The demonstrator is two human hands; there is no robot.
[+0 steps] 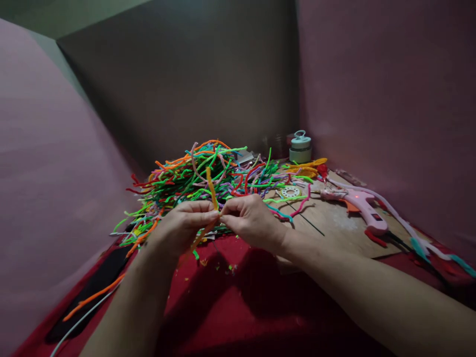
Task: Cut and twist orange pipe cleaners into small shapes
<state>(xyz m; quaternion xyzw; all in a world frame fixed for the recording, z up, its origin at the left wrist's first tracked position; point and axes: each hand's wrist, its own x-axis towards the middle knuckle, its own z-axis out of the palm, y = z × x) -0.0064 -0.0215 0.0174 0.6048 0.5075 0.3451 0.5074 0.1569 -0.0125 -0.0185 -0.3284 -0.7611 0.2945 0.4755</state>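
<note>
My left hand (186, 223) and my right hand (251, 220) meet fingertip to fingertip above the red cloth (230, 302). Both pinch one orange pipe cleaner (211, 187), which sticks up between them and bends down under my left hand. Right behind the hands lies a big heap of pipe cleaners (201, 176) in green, orange, pink, purple and red.
A pink glue gun (362, 206) with its red light on lies on a wooden board (345, 228) at the right, its white cord (409, 230) trailing forward. A small round tin (300, 147) stands at the back. Pink walls close in on both sides. A black strip (100, 280) lies at the left.
</note>
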